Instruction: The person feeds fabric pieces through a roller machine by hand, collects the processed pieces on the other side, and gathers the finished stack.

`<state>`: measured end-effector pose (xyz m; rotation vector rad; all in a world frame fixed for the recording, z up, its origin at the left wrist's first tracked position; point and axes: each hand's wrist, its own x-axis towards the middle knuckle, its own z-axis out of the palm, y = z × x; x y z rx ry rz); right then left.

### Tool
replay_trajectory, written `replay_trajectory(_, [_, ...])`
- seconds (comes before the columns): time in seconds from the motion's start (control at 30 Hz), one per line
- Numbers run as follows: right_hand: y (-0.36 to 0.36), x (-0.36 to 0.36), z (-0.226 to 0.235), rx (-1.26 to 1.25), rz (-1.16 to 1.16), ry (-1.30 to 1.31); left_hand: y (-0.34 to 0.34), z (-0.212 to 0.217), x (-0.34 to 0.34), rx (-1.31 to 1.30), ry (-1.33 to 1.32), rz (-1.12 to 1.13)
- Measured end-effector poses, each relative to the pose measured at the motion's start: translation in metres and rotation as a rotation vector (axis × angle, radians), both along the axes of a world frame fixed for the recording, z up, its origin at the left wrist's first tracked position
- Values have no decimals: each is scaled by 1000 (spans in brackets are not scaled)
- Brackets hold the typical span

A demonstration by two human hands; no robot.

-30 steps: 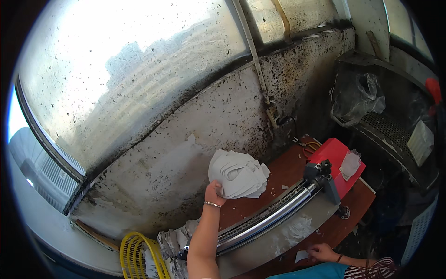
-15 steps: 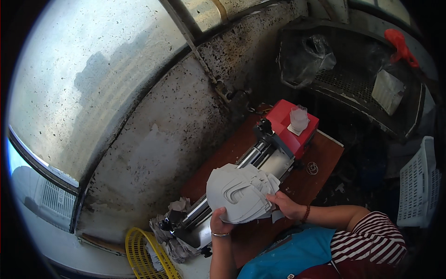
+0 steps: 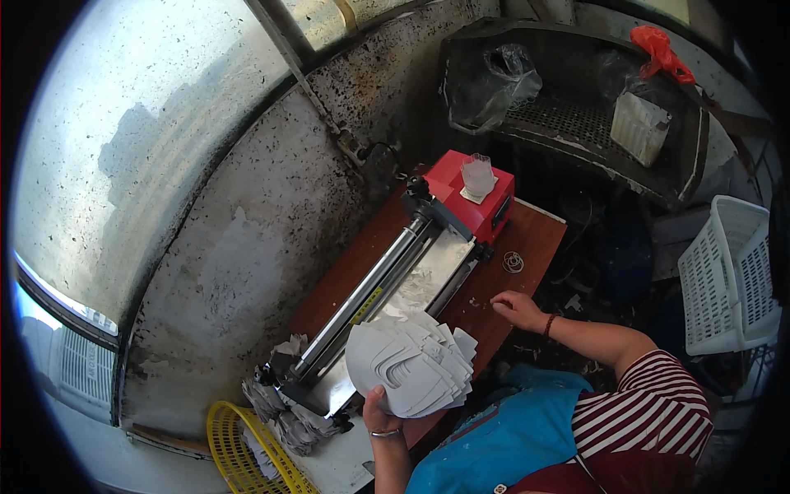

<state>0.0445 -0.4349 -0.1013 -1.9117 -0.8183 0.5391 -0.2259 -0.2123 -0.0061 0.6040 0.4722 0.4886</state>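
Note:
A fanned stack of thin white cut-out sheets [image 3: 407, 366], with curved slots in them, is held at its lower left edge by my left hand [image 3: 378, 410]. My thumb lies over the top; the other fingers are hidden below. The stack hangs over the near end of a roller machine [image 3: 362, 305] with a red housing [image 3: 448, 177]. Apart from the stack, my right hand [image 3: 520, 311] is over the table's right edge, its fingers bent and close together; whether anything is in them is hidden. Nearest to it are thin pale loops [image 3: 513, 262], perhaps rubber bands.
A clear ribbed cup [image 3: 477, 174] stands on the red housing. At lower left are a yellow basket [image 3: 220, 440] and crumpled grey scraps [image 3: 284, 412]. A white crate [image 3: 708, 288] stands at right. A dark tray [image 3: 568, 136] bears plastic bags. A stained wall [image 3: 239, 247] borders the table [image 3: 539, 239].
My right hand has let go of the stack and moved away from it toward the pale loops. My left hand still holds the stack. The whole view has shifted.

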Motion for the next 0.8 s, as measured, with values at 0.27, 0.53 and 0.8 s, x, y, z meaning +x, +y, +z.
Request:
replay_trajectory(0.27, [-12, 74, -50, -383, -304, -438, -43, 0, -108, -35, 62, 168])
replay_trajectory(0.53, [1, 96, -74, -734, -143, -921, -90, -1, -176, -12, 189, 379])
replay_trajectory(0.8, [10, 137, -28, -275, -285, -370, -122, -3, -175, 20, 81, 461])
